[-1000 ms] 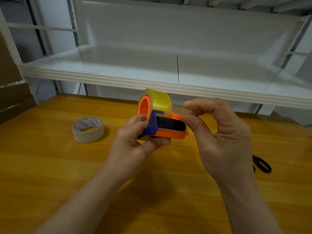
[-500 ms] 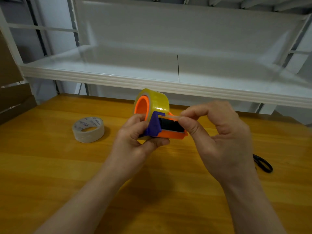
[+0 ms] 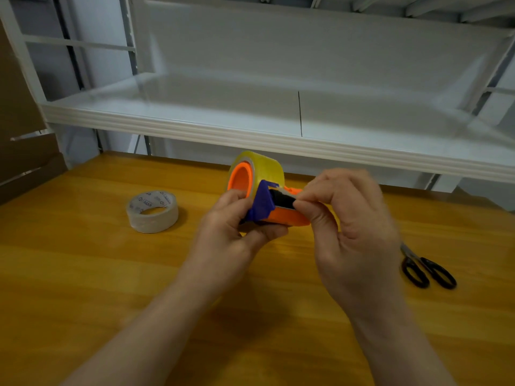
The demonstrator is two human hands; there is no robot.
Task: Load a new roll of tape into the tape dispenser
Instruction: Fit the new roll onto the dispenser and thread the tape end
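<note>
My left hand grips an orange and purple tape dispenser from below, above the wooden table. A yellowish clear tape roll sits on the dispenser's orange hub. My right hand pinches the free end of the tape between thumb and forefinger, down against the black roller at the dispenser's front. The tape end itself is too thin and blurred to make out clearly.
A second, whitish tape roll lies flat on the table to the left. Black-handled scissors lie at the right. A white shelf overhangs the table's far edge. Brown cardboard stands at the far left.
My right hand has come down and left, bringing the tape end from above the dispenser's front onto the black roller. The dispenser has tilted slightly in my left hand.
</note>
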